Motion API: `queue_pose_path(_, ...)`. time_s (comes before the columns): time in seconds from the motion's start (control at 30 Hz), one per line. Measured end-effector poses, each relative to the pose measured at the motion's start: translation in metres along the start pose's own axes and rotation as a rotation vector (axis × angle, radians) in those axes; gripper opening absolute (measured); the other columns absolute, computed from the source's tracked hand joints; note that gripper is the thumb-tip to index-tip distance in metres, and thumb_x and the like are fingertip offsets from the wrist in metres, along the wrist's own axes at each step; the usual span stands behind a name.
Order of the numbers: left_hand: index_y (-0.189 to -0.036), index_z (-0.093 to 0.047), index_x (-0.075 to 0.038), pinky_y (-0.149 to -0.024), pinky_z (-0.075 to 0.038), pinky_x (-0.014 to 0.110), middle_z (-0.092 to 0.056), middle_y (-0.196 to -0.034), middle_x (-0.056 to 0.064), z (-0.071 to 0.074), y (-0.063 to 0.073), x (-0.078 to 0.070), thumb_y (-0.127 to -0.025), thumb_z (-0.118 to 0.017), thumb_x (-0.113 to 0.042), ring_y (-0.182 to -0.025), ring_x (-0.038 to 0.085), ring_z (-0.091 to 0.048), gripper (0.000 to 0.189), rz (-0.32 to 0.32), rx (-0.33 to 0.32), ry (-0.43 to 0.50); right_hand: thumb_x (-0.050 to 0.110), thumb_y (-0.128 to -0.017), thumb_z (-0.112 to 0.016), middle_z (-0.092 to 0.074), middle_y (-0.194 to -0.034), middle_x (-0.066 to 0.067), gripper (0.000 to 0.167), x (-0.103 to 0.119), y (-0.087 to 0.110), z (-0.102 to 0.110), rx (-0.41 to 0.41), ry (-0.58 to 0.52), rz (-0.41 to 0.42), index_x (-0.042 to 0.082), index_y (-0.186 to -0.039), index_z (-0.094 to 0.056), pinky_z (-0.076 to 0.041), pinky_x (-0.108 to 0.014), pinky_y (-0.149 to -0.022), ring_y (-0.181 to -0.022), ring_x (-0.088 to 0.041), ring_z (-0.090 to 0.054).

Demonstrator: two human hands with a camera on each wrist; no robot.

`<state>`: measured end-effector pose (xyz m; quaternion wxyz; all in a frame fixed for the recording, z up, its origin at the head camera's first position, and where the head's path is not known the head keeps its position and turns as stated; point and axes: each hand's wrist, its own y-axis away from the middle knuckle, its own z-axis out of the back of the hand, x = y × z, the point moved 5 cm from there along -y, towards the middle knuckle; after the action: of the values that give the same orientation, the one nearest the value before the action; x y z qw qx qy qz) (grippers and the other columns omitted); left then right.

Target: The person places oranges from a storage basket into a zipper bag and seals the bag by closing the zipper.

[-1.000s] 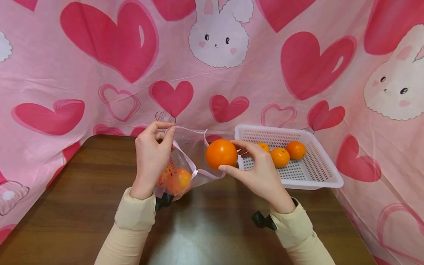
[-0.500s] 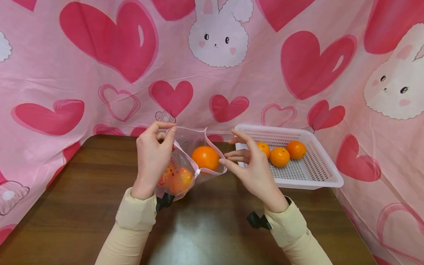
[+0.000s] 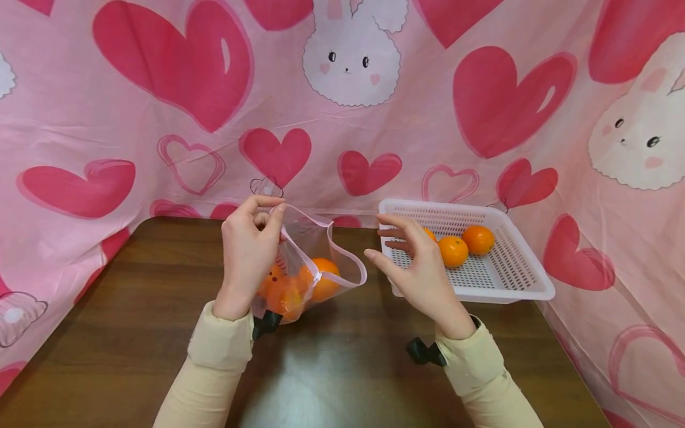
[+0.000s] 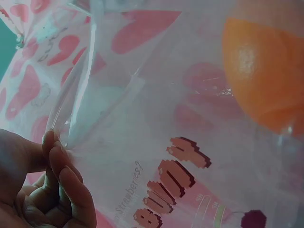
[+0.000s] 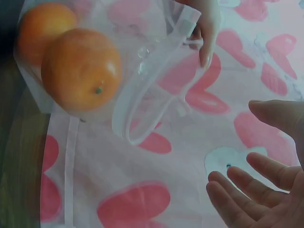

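1. Clear plastic, edged in pale pink, forms a bag (image 3: 301,254) that stands on the left of centre, its mouth spread and facing right; a white slider (image 3: 317,276) sits on the near edge.
2. At least two oranges lie low inside it: one orange (image 3: 327,285) toward the right, another (image 3: 286,297) beside it, seen through the film. The left wrist view shows red "BUNNY" lettering (image 4: 173,178) on the bag's side.
3. The left hand (image 3: 247,252) pinches the bag's upper left edge between thumb and index finger, its other fingers curled.
4. The right hand (image 3: 424,276) is apart from the bag, its fingers relaxed and parted, thumb toward the bag's mouth, partly over the basket.
5. That basket (image 3: 535,276), white and perforated, stands to the right and holds three oranges (image 3: 453,252); the leftmost is partly hidden by the right hand.
6. Cream sleeves (image 3: 219,353) cover both forearms, above a dark brown wood-grain tabletop (image 3: 332,380).
7. Behind hangs pink cloth (image 3: 326,125) printed with hearts and rabbits.
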<state>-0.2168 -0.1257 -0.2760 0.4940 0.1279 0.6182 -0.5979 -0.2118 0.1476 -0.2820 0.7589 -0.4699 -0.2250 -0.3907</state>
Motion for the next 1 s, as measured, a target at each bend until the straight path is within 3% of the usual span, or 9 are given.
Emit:
queue_pose_path(0.33, -0.109, -0.073, -0.008, -0.040, -0.033, 0.024, -0.056, -0.058, 0.002, -0.002, 0.001, 0.002, -0.100, -0.068, -0.019, -0.046, 0.016, -0.047, 0.015, 0.022, 0.037, -0.018, 0.022, -0.091, -0.079, -0.064, -0.132, -0.006, 0.050, -0.040, -0.005, 0.035, -0.056, 0.101, -0.162, 0.012, -0.137, -0.061, -0.051, -0.047, -0.097, -0.115, -0.025, -0.064)
queue_pose_path(0.57, -0.111, -0.073, -0.009, -0.042, -0.037, 0.025, -0.055, -0.059, 0.002, -0.003, 0.001, 0.003, -0.100, -0.069, -0.020, -0.049, 0.017, -0.047, 0.016, 0.033, 0.064, -0.054, 0.035, -0.094, -0.075, -0.062, -0.133, -0.011, 0.054, -0.069, -0.006, 0.062, -0.086, 0.215, -0.254, 0.007, -0.138, -0.060, -0.048, -0.053, -0.099, -0.119, -0.032, -0.060)
queue_pose_path(0.77, -0.114, -0.073, -0.009, -0.041, -0.035, 0.027, -0.055, -0.058, -0.001, -0.008, 0.002, 0.001, -0.098, -0.070, -0.017, -0.046, 0.018, -0.045, 0.018, 0.030, 0.137, -0.138, 0.044, -0.095, -0.070, -0.059, -0.135, -0.019, 0.063, -0.090, -0.005, 0.084, -0.060, 0.297, -0.356, 0.006, -0.143, -0.056, -0.045, -0.056, -0.102, -0.123, -0.039, -0.056)
queue_pose_path(1.0, -0.103, -0.074, -0.007, -0.042, -0.036, 0.030, -0.055, -0.055, -0.004, -0.017, 0.004, -0.001, -0.097, -0.073, -0.019, -0.042, 0.016, -0.046, 0.013, 0.013, 0.224, -0.195, 0.052, -0.097, -0.064, -0.050, -0.144, -0.026, 0.076, -0.114, -0.003, 0.103, 0.031, 0.353, -0.489, 0.005, -0.152, -0.044, -0.042, -0.061, -0.103, -0.127, -0.048, -0.050)
